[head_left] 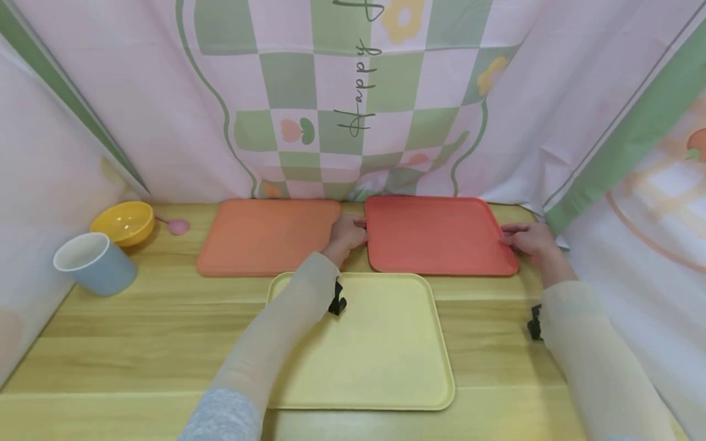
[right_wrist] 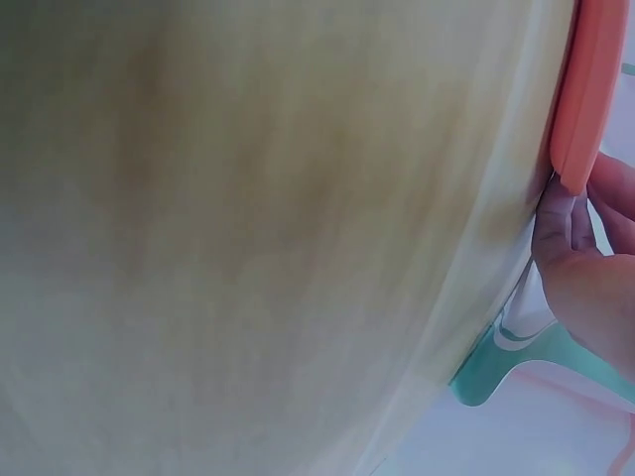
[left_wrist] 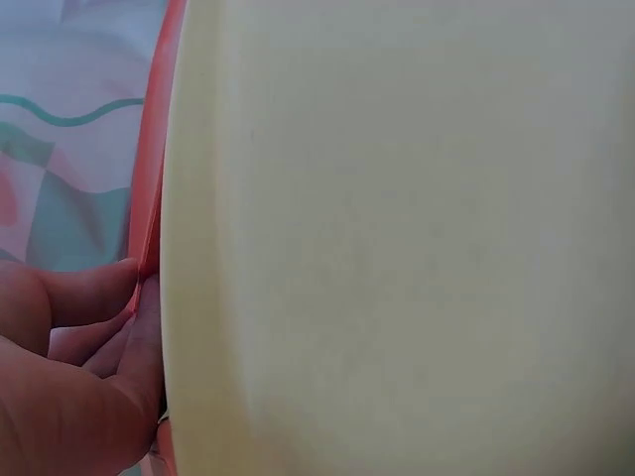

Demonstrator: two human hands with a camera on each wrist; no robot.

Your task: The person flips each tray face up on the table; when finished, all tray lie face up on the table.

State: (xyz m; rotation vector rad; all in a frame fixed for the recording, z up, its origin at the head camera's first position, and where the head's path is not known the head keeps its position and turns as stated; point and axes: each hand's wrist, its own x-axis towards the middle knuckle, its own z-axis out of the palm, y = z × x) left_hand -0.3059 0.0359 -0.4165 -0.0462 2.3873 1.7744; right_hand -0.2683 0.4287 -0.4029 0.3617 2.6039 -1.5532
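A red tray (head_left: 432,236) lies at the back right of the wooden table, held at both short sides. My left hand (head_left: 349,231) pinches its left edge; in the left wrist view the thumb and fingers (left_wrist: 144,337) meet on the red rim. At the opposite edge my right hand (head_left: 531,237) grips the rim, and the right wrist view has its fingers (right_wrist: 556,223) tucked under the tray's corner. An orange tray (head_left: 265,236) is just left of my left hand. Below my left forearm sits a pale yellow tray (head_left: 380,349), nearer the front.
On the far left stand a blue cup (head_left: 107,269) and a yellow bowl (head_left: 124,223), with a pink spoon (head_left: 178,226) beside the bowl. A checked curtain (head_left: 342,86) hangs right behind the red and orange trays, and more cloth (head_left: 640,202) borders the right side.
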